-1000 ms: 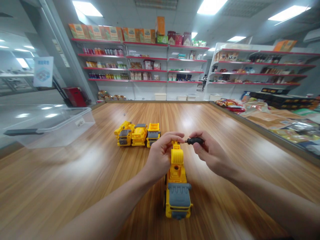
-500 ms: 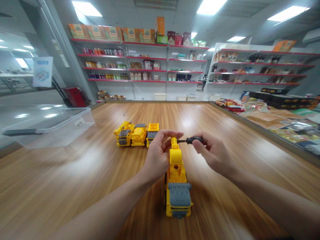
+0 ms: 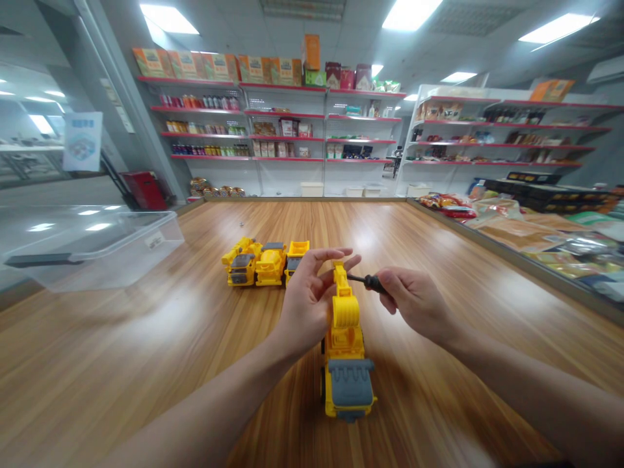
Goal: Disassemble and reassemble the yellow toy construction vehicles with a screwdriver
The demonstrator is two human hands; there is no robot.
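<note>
The right hand (image 3: 414, 299) now wraps farther over the black-handled screwdriver (image 3: 374, 283), suggesting firmer control; the shaft (image 3: 357, 278) reaches the yellow plastic boom (image 3: 342, 281) from three o'clock. The left hand (image 3: 308, 292) loosely holds that boom on the yellow-and-grey toy truck (image 3: 351, 385), at six o'clock.

left hand (image 3: 306, 296): one | right hand (image 3: 422, 299): one, so two hands show | screwdriver (image 3: 374, 283): one | digger truck (image 3: 350, 383): one | trucks in a row (image 3: 270, 263): three, which makes four toy vehicles | clear bin (image 3: 156, 253): one | sign (image 3: 82, 143): one | orange cartons side by side (image 3: 219, 67): five
</note>
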